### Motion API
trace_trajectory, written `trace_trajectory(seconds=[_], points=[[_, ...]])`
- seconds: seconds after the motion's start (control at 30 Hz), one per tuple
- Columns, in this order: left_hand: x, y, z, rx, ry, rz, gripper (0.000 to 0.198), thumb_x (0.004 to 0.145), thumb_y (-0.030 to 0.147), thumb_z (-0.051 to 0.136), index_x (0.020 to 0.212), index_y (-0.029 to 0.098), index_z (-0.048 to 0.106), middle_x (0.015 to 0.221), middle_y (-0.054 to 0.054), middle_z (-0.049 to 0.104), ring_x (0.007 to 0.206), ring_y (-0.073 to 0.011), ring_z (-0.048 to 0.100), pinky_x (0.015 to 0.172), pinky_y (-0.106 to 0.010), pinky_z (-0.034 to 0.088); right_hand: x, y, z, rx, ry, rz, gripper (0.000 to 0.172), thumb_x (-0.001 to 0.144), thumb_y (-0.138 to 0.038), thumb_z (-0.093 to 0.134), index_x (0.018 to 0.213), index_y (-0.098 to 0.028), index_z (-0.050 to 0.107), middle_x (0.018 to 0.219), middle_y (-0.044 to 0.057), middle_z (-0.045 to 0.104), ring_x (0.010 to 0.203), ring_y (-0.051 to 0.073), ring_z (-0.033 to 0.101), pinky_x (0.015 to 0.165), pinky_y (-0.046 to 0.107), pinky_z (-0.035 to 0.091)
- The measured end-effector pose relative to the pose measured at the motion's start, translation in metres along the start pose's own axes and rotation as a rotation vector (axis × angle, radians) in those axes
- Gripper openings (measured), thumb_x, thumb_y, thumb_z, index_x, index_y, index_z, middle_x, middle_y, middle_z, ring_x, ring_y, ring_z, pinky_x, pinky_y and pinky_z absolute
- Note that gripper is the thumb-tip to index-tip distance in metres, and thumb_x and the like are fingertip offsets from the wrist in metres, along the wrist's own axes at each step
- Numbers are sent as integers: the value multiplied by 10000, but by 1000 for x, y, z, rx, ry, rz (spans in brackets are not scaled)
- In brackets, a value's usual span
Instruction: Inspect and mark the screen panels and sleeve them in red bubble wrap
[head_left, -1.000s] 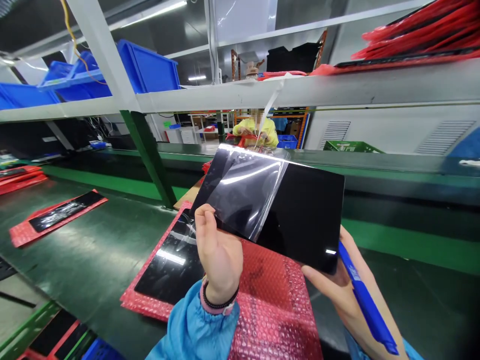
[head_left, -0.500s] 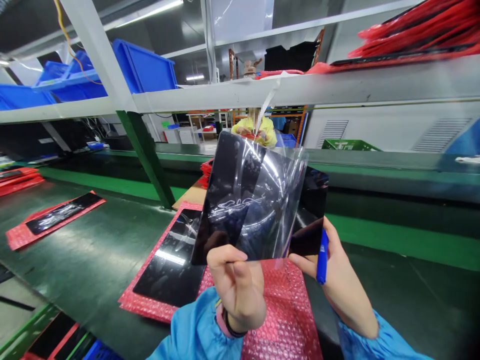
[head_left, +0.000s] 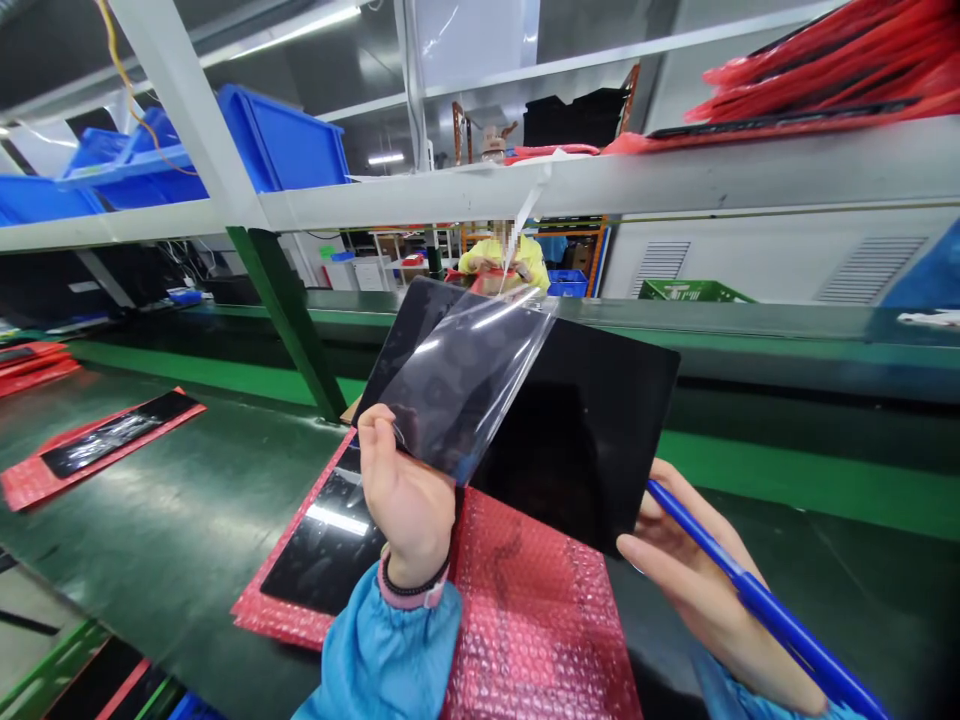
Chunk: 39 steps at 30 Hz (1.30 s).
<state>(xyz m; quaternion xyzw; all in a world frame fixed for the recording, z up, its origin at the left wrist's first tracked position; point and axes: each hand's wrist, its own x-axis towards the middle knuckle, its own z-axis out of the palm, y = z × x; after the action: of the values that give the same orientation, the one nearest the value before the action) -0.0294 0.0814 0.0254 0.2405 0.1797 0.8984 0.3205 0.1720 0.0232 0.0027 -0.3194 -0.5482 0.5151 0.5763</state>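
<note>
Left hand (head_left: 401, 500): grip clamped on a corner of clear protective film (head_left: 465, 385), which is partly peeled from one black tablet panel (head_left: 577, 430). Right hand (head_left: 697, 590): grip closed on one blue plastic stick (head_left: 780, 625), fingertips (head_left: 634, 545) touching the panel's lower edge. Panel held tilted in both hands, above a red bubble-wrap pouch (head_left: 540, 620) on the green counter (head_left: 187, 480). A second black panel (head_left: 322, 555) lies flat on red backing just left of the hands. A third black panel (head_left: 112, 445) lies farther left on a red pouch (head_left: 22, 490). Shelf overhead: three blue bins (head_left: 281, 140). Across the counter: one co-worker in a yellow top (head_left: 502, 262), and one green crate (head_left: 694, 290).
</note>
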Motion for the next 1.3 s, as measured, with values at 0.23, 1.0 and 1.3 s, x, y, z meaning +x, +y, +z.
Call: trace_trajectory(seconds=[0.23, 1.0, 1.3], points=[[7, -5, 0, 60, 69, -25, 58, 779, 244, 618, 769, 186, 617, 787, 38, 570, 804, -100, 556, 783, -213, 431, -11, -19, 8, -163, 154, 68, 144, 783, -385, 680, 776, -245, 644, 573, -28, 516, 550, 145, 515, 537, 259, 459], [16, -4, -6, 209, -218, -190, 136, 666, 274, 576, 599, 181, 503, 628, 25, 474, 594, -106, 473, 584, -221, 381, -23, -16, -8, -452, 486, 131, 441, 617, -685, 693, 718, -260, 755, 878, 63, 739, 956, 343, 646, 871, 472, 506], [-2, -6, -8, 244, -459, -196, 250, 776, 319, 493, 640, 177, 648, 740, -55, 623, 778, -207, 567, 727, -300, 433, -6, -29, 0, -504, -10, -37, 299, 853, -435, 589, 1065, -266, 718, 872, 27, 735, 868, 263, 678, 758, 334, 552]])
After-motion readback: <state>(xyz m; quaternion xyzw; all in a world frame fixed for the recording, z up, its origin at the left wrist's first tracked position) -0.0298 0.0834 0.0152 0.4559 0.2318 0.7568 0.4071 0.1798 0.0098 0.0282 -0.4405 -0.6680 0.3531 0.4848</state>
